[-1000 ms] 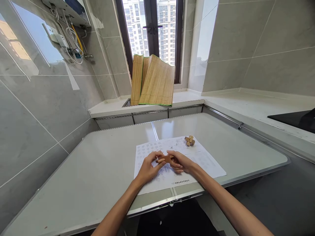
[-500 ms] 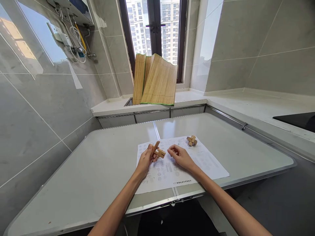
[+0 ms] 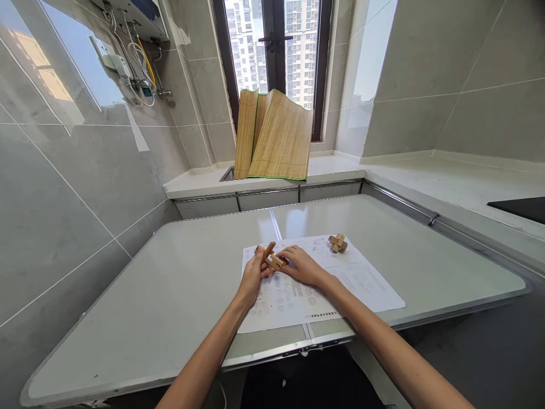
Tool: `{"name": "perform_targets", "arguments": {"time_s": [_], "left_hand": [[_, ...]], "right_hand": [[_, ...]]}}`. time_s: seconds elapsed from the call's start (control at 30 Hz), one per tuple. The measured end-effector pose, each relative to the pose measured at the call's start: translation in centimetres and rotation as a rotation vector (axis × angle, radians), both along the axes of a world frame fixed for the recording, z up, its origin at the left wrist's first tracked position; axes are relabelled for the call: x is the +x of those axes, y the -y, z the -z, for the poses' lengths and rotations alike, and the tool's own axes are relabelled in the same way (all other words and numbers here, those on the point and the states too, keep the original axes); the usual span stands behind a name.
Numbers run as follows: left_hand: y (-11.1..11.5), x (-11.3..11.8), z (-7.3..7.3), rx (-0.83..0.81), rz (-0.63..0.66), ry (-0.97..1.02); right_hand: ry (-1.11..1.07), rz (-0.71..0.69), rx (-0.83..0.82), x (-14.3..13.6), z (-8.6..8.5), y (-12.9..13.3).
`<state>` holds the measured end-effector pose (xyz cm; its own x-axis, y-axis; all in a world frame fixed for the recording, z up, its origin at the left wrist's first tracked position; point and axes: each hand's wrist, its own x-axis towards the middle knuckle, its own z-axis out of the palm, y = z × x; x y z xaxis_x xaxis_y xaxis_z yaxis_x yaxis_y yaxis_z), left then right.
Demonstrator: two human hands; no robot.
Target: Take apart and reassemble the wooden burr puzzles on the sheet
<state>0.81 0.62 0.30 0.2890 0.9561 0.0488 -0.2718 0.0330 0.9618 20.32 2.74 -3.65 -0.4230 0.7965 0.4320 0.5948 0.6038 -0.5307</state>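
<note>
Crossed wooden puzzle pieces [image 3: 276, 262] are held above the printed sheet, one of them slanting upward and one bearing a dark mark. My left hand [image 3: 254, 274] is closed around their left side. At their right end, my right hand [image 3: 300, 264] has its fingers bent, with thumb and fingertips on the marked piece. The fingers partly cover where the pieces join. Under both hands lies the white paper sheet [image 3: 366, 292] with small printed diagrams. An assembled wooden burr puzzle [image 3: 338, 243] rests on its far right part.
The sheet lies on a pale folding table [image 3: 204, 267] with a metal seam down its middle. Beyond it, a folded bamboo mat [image 3: 281, 139] leans before the window on a white counter [image 3: 332, 166]. Tiled walls stand on both sides.
My right hand has moved left and taken hold of the right end of the wooden pieces. My left hand keeps its grip. The whole view has shifted slightly.
</note>
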Motion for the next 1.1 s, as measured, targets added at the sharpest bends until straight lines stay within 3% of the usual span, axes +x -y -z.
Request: {"name": "perform_targets", "arguments": {"time_s": [0.27, 0.4, 0.47, 0.57, 0.67, 0.83, 1.1], "left_hand": [[-0.3, -0.2, 0.5, 0.034, -0.018, -0.093], [-0.6, -0.2, 0.8, 0.011, 0.008, -0.096], [-0.7, -0.2, 1.0, -0.004, 0.012, -0.109], [-0.7, -0.2, 1.1, -0.025, 0.012, -0.139], [-0.7, -0.2, 1.2, -0.043, 0.027, -0.147], [-0.6, 0.0, 1.2, -0.063, 0.101, -0.159], [-0.5, 0.1, 1.5, -0.068, 0.135, -0.204]], "right_hand": [[-0.095, 0.067, -0.061, 0.1, 1.0, 0.4], [-0.389, 0.116, -0.188, 0.4, 0.4, 0.3], [-0.615, 0.067, -0.306, 0.5, -0.2, 0.4], [-0.946, -0.111, -0.551, 0.6, -1.0, 0.7], [-1.146, -0.257, -0.703, 0.6, -1.4, 1.2], [-1.167, -0.399, -0.821, 0.5, -1.6, 1.7], [-1.168, -0.365, -0.814, 0.4, -1.7, 1.9]]}}
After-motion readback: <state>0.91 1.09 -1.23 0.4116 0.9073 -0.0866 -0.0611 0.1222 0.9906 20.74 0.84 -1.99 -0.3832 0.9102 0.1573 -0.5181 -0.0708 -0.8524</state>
